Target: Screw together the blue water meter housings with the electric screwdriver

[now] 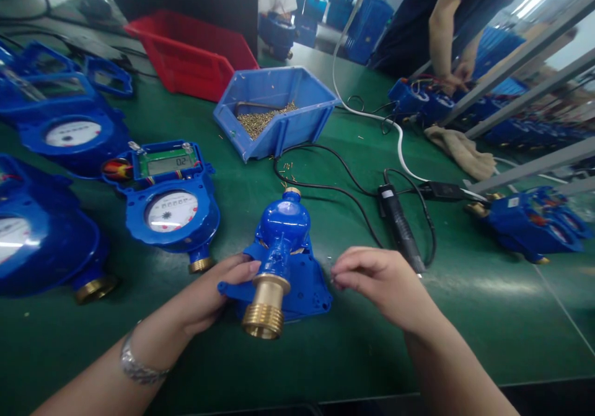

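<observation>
A blue water meter body (pixel 283 261) lies face down on the green mat, its brass threaded end (pixel 264 310) pointing toward me. My left hand (pixel 214 292) grips its left edge, thumb on the blue housing. My right hand (pixel 376 283) hovers just right of the meter, fingers curled with the tips pinched together; whatever is in the pinch is too small to make out. A black electric screwdriver (pixel 400 227) lies on the mat just beyond my right hand.
A blue bin of small brass screws (pixel 274 112) and a red bin (pixel 186 53) stand at the back. Assembled blue meters (pixel 170 202) lie at the left, more meters (pixel 530 221) at the right. Black cables cross the mat. Another person's arms (pixel 446 44) work at the far right.
</observation>
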Demonstrator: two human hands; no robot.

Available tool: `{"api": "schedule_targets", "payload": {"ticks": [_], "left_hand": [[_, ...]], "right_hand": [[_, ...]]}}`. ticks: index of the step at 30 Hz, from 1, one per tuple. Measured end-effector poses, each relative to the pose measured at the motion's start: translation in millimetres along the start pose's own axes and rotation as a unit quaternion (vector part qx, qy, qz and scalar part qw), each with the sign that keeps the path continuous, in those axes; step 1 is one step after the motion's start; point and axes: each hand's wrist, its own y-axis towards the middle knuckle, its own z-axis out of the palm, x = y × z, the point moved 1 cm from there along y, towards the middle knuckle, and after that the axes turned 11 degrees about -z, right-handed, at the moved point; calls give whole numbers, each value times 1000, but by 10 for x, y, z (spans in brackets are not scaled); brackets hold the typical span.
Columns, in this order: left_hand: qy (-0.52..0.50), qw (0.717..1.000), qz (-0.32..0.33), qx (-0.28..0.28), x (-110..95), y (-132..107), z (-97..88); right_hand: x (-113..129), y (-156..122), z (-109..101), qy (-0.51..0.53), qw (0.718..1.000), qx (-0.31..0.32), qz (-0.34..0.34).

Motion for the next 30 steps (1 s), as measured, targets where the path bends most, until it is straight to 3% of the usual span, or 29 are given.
{"api": "schedule_targets", "payload": {"ticks": [4,12,21,30], "left_hand": [[26,999,5,-27,-24,-24,37],[28,998,-9,-55,10,4,5],[11,998,-17,-53,16,-3,-2],[18,997,-21,-77,23,-12,-21]], "right_hand": [[89,-177,95,-143,985,55,-84],[154,-237,212,-267,945,103,-159],[236,-245,202,-363,904,170,-147],[312,-90,153,-303,928,204,-75]]}}
